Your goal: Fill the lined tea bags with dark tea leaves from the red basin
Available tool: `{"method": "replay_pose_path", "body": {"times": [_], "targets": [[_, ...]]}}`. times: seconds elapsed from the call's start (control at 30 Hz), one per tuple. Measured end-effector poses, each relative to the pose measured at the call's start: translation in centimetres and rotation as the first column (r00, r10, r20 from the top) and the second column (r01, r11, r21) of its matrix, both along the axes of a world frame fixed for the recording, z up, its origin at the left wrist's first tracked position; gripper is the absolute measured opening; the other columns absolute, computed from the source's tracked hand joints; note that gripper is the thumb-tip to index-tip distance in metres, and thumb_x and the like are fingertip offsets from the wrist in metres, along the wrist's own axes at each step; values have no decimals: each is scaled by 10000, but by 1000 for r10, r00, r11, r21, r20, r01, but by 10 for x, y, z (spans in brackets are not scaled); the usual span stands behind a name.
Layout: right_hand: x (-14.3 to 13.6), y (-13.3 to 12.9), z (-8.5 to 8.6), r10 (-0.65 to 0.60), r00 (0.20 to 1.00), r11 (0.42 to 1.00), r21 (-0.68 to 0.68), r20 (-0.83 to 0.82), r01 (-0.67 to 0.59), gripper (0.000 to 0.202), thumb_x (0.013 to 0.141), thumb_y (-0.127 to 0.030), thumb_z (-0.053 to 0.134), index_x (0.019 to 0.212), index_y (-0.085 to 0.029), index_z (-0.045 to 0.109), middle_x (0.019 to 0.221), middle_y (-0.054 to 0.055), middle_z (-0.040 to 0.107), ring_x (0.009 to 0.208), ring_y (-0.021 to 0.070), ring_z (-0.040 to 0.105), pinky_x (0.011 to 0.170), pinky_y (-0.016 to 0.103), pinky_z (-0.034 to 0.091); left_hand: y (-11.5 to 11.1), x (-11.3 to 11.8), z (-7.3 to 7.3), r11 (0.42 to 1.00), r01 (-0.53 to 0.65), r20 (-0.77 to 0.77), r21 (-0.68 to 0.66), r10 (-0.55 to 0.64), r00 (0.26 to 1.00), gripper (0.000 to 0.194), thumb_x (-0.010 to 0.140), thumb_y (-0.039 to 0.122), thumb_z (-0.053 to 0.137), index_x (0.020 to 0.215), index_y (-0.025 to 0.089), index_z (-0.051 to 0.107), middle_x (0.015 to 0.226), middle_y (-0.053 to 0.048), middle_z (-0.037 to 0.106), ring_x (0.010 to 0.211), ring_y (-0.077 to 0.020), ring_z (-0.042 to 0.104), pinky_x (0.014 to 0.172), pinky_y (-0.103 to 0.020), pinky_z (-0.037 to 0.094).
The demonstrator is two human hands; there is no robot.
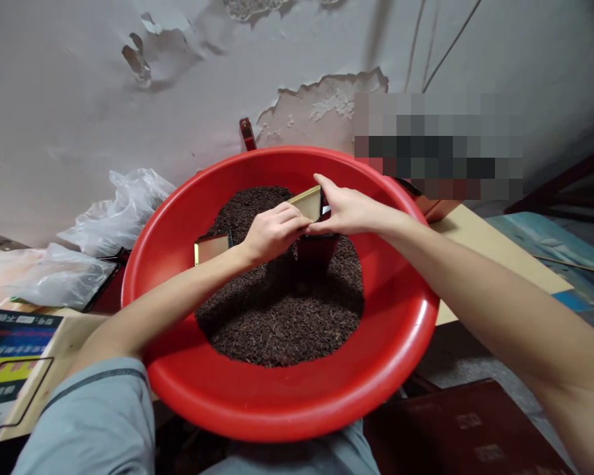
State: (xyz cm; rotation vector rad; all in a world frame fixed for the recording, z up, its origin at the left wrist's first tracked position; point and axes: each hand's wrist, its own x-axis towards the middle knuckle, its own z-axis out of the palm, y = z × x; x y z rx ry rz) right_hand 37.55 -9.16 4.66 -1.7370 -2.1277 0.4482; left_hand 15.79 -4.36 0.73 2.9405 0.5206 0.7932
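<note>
A large red basin (287, 412) holds a heap of dark brown, dry, leaf-like bits that look like loose tea (287, 330). Over the heap, both hands are on a rectangular gold-coloured tin lid (307, 203) with a dark outer side. My left hand (274, 231) is closed on its near left edge. With thumb raised and fingers beneath, my right hand (349, 206) grips its right end. Just below the hands, a dark red box (317, 252) stands in the heap, partly hidden. Left of my wrist lies another gold-lined rectangular piece (212, 248), partly covered by my forearm.
Clear plastic bags (121, 211) lie left of the basin, near a printed sheet (17, 356). A pale board (505, 254) is at right. A dark red case (470, 429) sits at lower right. Behind rises a wall with peeling paint (228, 79); an area at upper right is blurred.
</note>
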Motion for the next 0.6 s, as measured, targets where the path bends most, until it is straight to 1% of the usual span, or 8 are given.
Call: {"method": "replay_pose_path", "body": {"times": [0.1, 0.17, 0.2, 0.3, 0.33, 0.37, 0.47, 0.6], "targets": [[1, 0, -1, 21, 1000, 1000, -7, 3, -21, 1073, 715, -380, 837, 1602, -109, 298, 1146, 166, 755, 1022, 332, 732, 803, 362, 544, 2, 2, 0, 1000, 30, -81, 5, -29, 996, 261, 1076, 356, 507, 1107, 269, 750, 1120, -93, 766, 1155, -240, 658, 987, -428, 526], [2, -1, 0, 42, 999, 999, -6, -1, -42, 1009, 698, -332, 825, 1557, -134, 335, 1148, 152, 744, 992, 322, 732, 795, 360, 541, 5, 4, -2, 1000, -13, -76, 20, 15, 997, 206, 1035, 340, 583, 1174, 300, 728, 1300, -92, 717, 1293, -269, 593, 1086, -492, 467], [3, -2, 0, 56, 998, 998, -2, -4, -56, 995, 689, -316, 821, 1542, -144, 340, 1160, 151, 737, 985, 319, 732, 796, 361, 540, 8, 5, -4, 999, -46, -50, 15, 47, 998, 269, 995, 366, 645, 1253, 309, 696, 1413, -100, 657, 1371, -296, 537, 1136, -529, 428], [4, -4, 1, 86, 996, 996, 14, -4, -86, 994, 675, -287, 802, 1535, -163, 319, 1194, 155, 716, 956, 313, 732, 787, 366, 538, 20, 6, -8, 993, -100, 29, -66, 102, 994, 851, 819, 532, 811, 1542, 257, 458, 1609, -182, 453, 1489, -392, 396, 1203, -602, 358], [4, -4, 1, 88, 996, 996, 15, 4, -88, 996, 674, -282, 793, 1538, -169, 309, 1186, 153, 715, 932, 310, 732, 772, 366, 535, 25, 6, -10, 991, -94, 35, -95, 98, 995, 1004, 770, 575, 832, 1592, 223, 376, 1612, -210, 434, 1485, -411, 391, 1206, -608, 356], [4, -5, 1, 89, 996, 996, 14, 15, -89, 995, 676, -278, 784, 1540, -173, 302, 1169, 149, 716, 904, 305, 730, 754, 365, 530, 29, 7, -11, 990, -84, 33, -116, 89, 996, 1091, 736, 597, 843, 1611, 196, 330, 1598, -228, 438, 1467, -420, 406, 1204, -608, 360], [3, -5, 0, 97, 994, 995, 19, 48, -98, 983, 679, -272, 760, 1539, -180, 292, 1122, 139, 721, 859, 300, 722, 723, 363, 512, 33, 8, -10, 987, -88, 17, -132, 91, 996, 1099, 689, 581, 862, 1581, 180, 360, 1522, -224, 502, 1362, -406, 488, 1152, -590, 408], [1, -6, 0, 93, 993, 995, 34, 74, -96, 968, 670, -287, 746, 1522, -191, 297, 1089, 129, 725, 835, 303, 720, 700, 360, 496, 25, 11, -4, 973, -180, 12, -142, 184, 983, 992, 656, 538, 883, 1494, 221, 457, 1402, -172, 566, 1230, -376, 537, 1023, -552, 471]]}}
